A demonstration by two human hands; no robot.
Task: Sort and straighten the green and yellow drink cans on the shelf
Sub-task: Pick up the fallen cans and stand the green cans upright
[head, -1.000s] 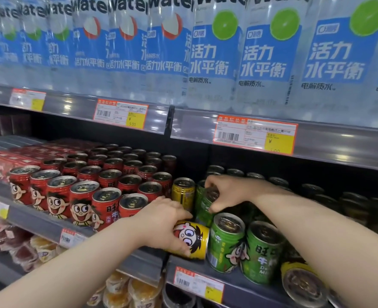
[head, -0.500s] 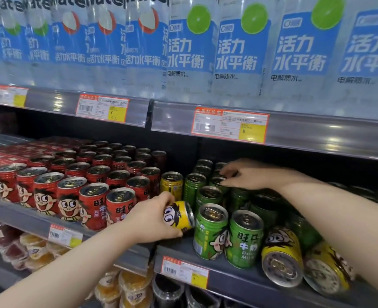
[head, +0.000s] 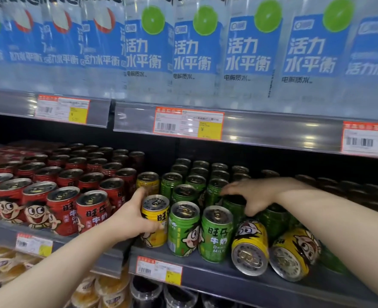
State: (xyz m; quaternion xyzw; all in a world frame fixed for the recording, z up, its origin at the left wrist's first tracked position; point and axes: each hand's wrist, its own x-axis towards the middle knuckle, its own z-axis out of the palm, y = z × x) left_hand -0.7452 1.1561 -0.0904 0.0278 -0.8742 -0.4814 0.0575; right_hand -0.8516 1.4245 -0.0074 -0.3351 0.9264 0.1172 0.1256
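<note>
My left hand (head: 132, 215) grips a yellow can (head: 155, 215) that stands upright at the shelf front, left of two upright green cans (head: 183, 227). Another yellow can (head: 148, 183) stands behind it. My right hand (head: 253, 194) reaches over the green cans further back, fingers curled onto the top of a green can (head: 233, 206). Two yellow cans (head: 251, 245) (head: 294, 252) lie on their sides at the front right, bases toward me. More green cans (head: 200, 172) fill the rows behind.
Rows of red cans (head: 61, 196) stand to the left. The shelf edge (head: 205, 278) carries price tags. Large water bottles (head: 194, 52) line the shelf above. Dark cans (head: 350, 190) sit at the far right, jelly cups (head: 99, 290) below.
My left hand has turned the tilted yellow can upright and set it at the shelf front. My right hand has moved forward and down onto a nearer green can.
</note>
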